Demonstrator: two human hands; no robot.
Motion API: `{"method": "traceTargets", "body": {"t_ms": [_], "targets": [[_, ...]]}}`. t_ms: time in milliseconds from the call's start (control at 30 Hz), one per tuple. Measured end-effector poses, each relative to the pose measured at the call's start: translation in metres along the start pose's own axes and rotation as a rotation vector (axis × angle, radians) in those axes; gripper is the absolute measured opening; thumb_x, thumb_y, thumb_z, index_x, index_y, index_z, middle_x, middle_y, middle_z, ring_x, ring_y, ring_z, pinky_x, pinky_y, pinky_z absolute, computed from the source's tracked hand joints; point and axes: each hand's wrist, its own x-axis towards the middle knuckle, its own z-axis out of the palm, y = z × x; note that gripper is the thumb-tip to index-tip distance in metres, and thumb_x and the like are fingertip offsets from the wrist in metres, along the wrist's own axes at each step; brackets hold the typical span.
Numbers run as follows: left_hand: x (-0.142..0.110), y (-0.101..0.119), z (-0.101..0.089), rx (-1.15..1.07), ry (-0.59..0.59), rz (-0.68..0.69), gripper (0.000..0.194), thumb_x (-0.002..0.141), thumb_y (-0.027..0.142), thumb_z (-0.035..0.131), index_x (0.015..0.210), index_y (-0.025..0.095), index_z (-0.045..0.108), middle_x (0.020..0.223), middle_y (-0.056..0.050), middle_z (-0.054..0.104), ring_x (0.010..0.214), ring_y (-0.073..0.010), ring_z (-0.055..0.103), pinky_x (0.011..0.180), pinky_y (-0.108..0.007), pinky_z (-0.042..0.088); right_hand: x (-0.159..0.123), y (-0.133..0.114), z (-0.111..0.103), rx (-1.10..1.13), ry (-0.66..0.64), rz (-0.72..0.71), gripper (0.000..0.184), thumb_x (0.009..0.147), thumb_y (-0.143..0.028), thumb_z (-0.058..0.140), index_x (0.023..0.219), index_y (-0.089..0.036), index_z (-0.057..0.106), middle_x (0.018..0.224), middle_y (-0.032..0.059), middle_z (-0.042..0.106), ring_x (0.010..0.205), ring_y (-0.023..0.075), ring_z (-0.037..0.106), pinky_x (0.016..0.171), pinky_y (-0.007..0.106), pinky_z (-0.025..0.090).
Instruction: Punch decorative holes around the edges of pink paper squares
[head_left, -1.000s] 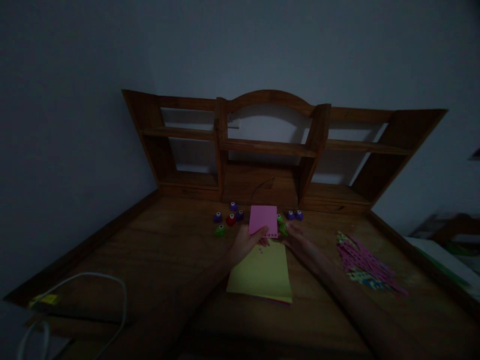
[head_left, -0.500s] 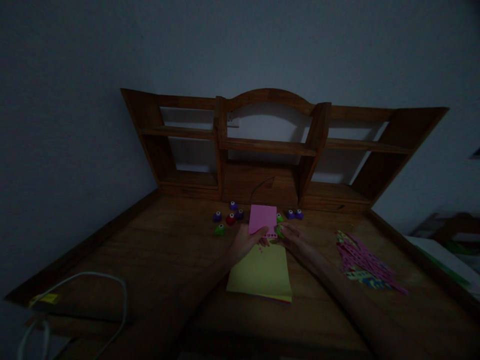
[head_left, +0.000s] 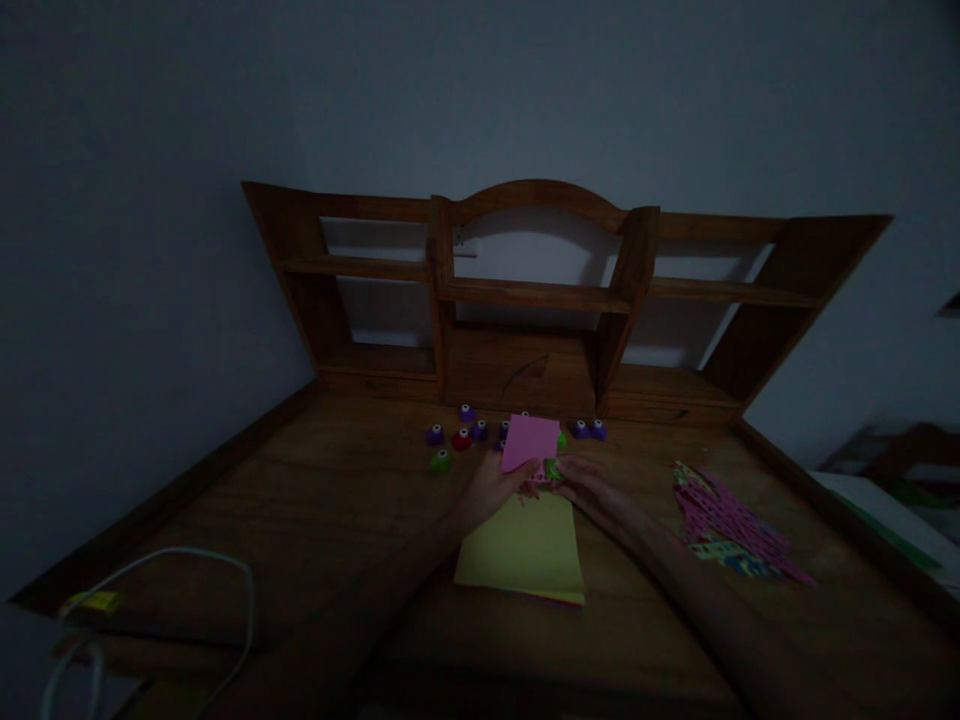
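Note:
My left hand (head_left: 489, 487) pinches the near left part of a pink sheet of paper (head_left: 531, 440), thumb on top. Dark punched shapes run along the sheet's near edge; my thumb partly covers them. My right hand (head_left: 592, 482) is closed around a small green craft punch (head_left: 553, 469) at the sheet's near right corner. Below both hands lies a stack of yellow paper (head_left: 521, 550) with other colours showing at its near edge. Small pink bits hang or lie just under the sheet, too blurred to make out.
Several purple punches (head_left: 435, 435), a red punch (head_left: 461, 438) and another green punch (head_left: 440, 461) stand behind my hands. Pink, yellow and blue cut strips (head_left: 731, 525) lie on the right. A wooden shelf (head_left: 525, 290) backs the desk; a white cable (head_left: 251, 590) loops at the left.
The pink sheet has tilted and shifted slightly right, uncovering punches behind it. The green punch in my right hand has moved left onto the sheet's near right corner.

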Motion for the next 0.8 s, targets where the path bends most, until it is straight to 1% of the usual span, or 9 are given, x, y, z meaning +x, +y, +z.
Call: {"method": "traceTargets", "body": {"t_ms": [133, 200, 267, 333, 367, 500, 600, 667, 800], "targets": [[0.0013, -0.0042, 0.0000, 0.003, -0.003, 0.008, 0.035, 0.078, 0.046, 0.064, 0.082, 0.012, 0.063, 0.062, -0.006, 0.064, 0.049, -0.0155, 0.059, 0.046, -0.026, 0.048, 0.0011, 0.0021, -0.0010, -0.044, -0.013, -0.002, 0.019, 0.076, -0.033, 0.071, 0.090, -0.021, 0.071, 0.101, 0.0051, 0.069, 0.094, 0.0201, 0.063, 0.095, 0.038, 0.045], [0.0020, -0.0066, 0.0001, 0.012, -0.006, 0.007, 0.035, 0.079, 0.046, 0.063, 0.081, 0.011, 0.063, 0.062, -0.006, 0.064, 0.048, -0.0155, 0.059, 0.047, -0.027, 0.048, 0.0007, 0.0011, -0.0013, -0.086, -0.011, 0.002, 0.019, 0.076, -0.034, 0.071, 0.091, -0.021, 0.071, 0.099, 0.0054, 0.070, 0.090, 0.0202, 0.063, 0.090, 0.037, 0.048], [0.0024, -0.0081, 0.0000, 0.029, -0.011, 0.004, 0.035, 0.079, 0.047, 0.062, 0.081, 0.012, 0.064, 0.060, -0.006, 0.064, 0.048, -0.0160, 0.059, 0.047, -0.027, 0.048, 0.0001, -0.0004, -0.0015, -0.127, -0.008, -0.001, 0.020, 0.077, -0.035, 0.069, 0.091, -0.022, 0.071, 0.097, 0.0055, 0.070, 0.084, 0.0195, 0.063, 0.081, 0.034, 0.050], [0.0024, -0.0085, -0.0001, 0.045, -0.021, 0.010, 0.035, 0.080, 0.047, 0.061, 0.080, 0.012, 0.063, 0.059, -0.006, 0.064, 0.048, -0.0161, 0.059, 0.047, -0.027, 0.048, -0.0002, -0.0013, -0.0018, -0.149, 0.000, -0.009, 0.020, 0.078, -0.037, 0.068, 0.091, -0.021, 0.071, 0.094, 0.0052, 0.070, 0.080, 0.0182, 0.062, 0.073, 0.031, 0.050], [0.0022, -0.0082, -0.0001, 0.044, -0.024, 0.017, 0.034, 0.080, 0.046, 0.061, 0.081, 0.012, 0.063, 0.060, -0.006, 0.064, 0.049, -0.0161, 0.059, 0.048, -0.027, 0.048, -0.0002, -0.0014, -0.0019, -0.150, 0.002, -0.012, 0.020, 0.079, -0.037, 0.067, 0.091, -0.021, 0.071, 0.095, 0.0051, 0.070, 0.080, 0.0179, 0.062, 0.073, 0.031, 0.049], [0.0011, -0.0055, 0.0004, 0.018, -0.028, 0.047, 0.033, 0.080, 0.045, 0.062, 0.084, 0.012, 0.062, 0.063, -0.005, 0.064, 0.050, -0.0160, 0.059, 0.047, -0.027, 0.048, 0.0010, 0.0006, -0.0030, -0.126, 0.001, -0.012, 0.022, 0.079, -0.036, 0.068, 0.092, -0.020, 0.071, 0.099, 0.0060, 0.069, 0.087, 0.0191, 0.062, 0.079, 0.032, 0.048], [0.0007, -0.0038, 0.0010, 0.026, -0.021, 0.037, 0.034, 0.080, 0.046, 0.062, 0.084, 0.012, 0.062, 0.064, -0.006, 0.064, 0.050, -0.0162, 0.060, 0.047, -0.026, 0.048, 0.0025, 0.0030, -0.0047, -0.119, 0.006, 0.001, 0.020, 0.078, -0.036, 0.069, 0.090, -0.020, 0.071, 0.096, 0.0060, 0.069, 0.085, 0.0191, 0.063, 0.080, 0.034, 0.048], [0.0009, -0.0035, 0.0012, 0.018, -0.009, 0.024, 0.036, 0.079, 0.046, 0.063, 0.087, 0.011, 0.061, 0.068, -0.007, 0.065, 0.051, -0.0159, 0.060, 0.047, -0.026, 0.048, 0.0033, 0.0044, -0.0057, -0.120, 0.003, 0.005, 0.022, 0.078, -0.036, 0.069, 0.091, -0.019, 0.071, 0.095, 0.0064, 0.069, 0.085, 0.0197, 0.063, 0.081, 0.035, 0.048], [0.0016, -0.0045, 0.0009, 0.005, -0.017, 0.032, 0.037, 0.079, 0.046, 0.062, 0.091, 0.010, 0.061, 0.074, -0.007, 0.066, 0.051, -0.0147, 0.061, 0.047, -0.025, 0.049, 0.0034, 0.0055, -0.0066, -0.120, -0.018, -0.005, 0.024, 0.079, -0.036, 0.067, 0.096, -0.018, 0.070, 0.102, 0.0086, 0.068, 0.092, 0.0219, 0.062, 0.089, 0.040, 0.046]]}}
